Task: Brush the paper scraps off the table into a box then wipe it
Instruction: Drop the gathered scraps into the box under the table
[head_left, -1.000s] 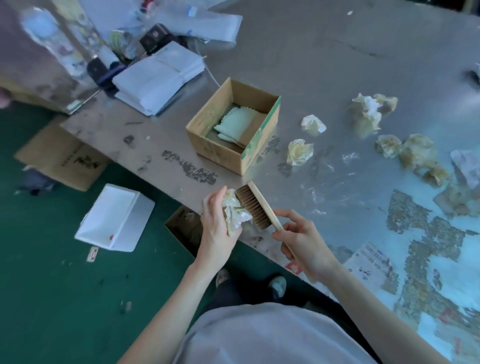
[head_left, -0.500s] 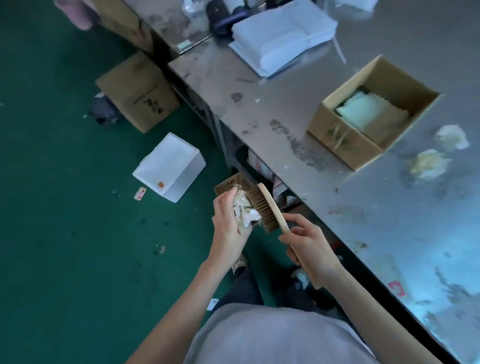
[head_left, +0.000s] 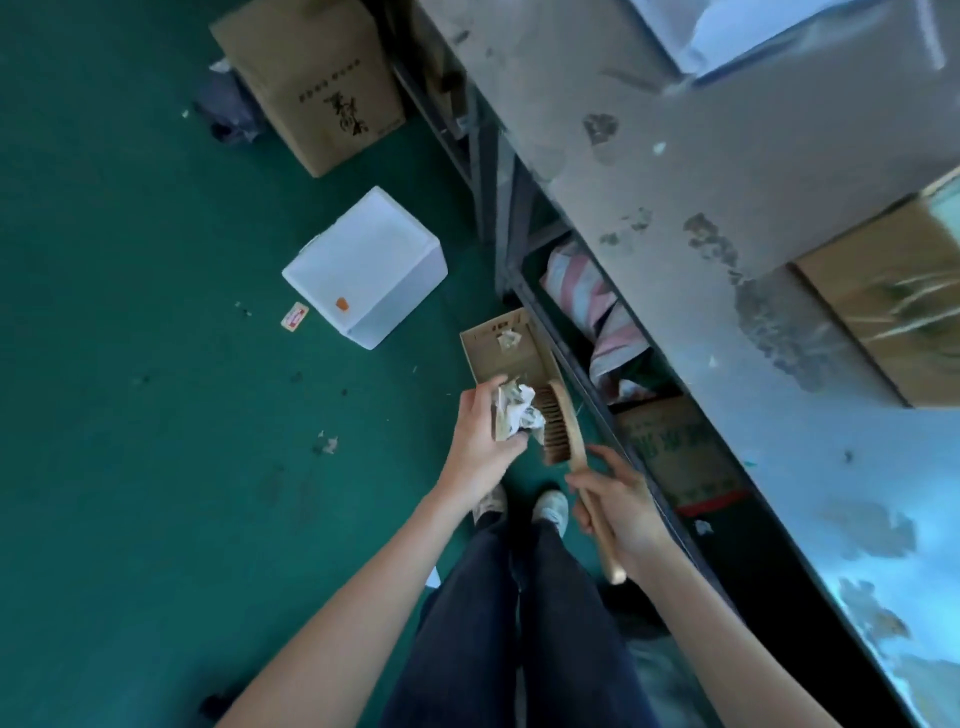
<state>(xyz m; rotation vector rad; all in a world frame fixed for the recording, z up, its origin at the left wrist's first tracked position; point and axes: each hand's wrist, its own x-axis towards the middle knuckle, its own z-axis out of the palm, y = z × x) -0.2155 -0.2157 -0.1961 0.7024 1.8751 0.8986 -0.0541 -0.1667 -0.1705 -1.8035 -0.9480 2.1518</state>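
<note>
Paper scraps (head_left: 513, 415), crumpled, are clutched in the left grip (head_left: 479, 441) over a floor box (head_left: 524, 364); the right grip (head_left: 621, 506) curls round the brush (head_left: 560, 426) handle.

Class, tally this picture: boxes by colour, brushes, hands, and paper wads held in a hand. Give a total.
Brown boxes: 4
White box: 1
Brush: 1
Hands: 2
Paper wad: 1
Total: 9
</note>
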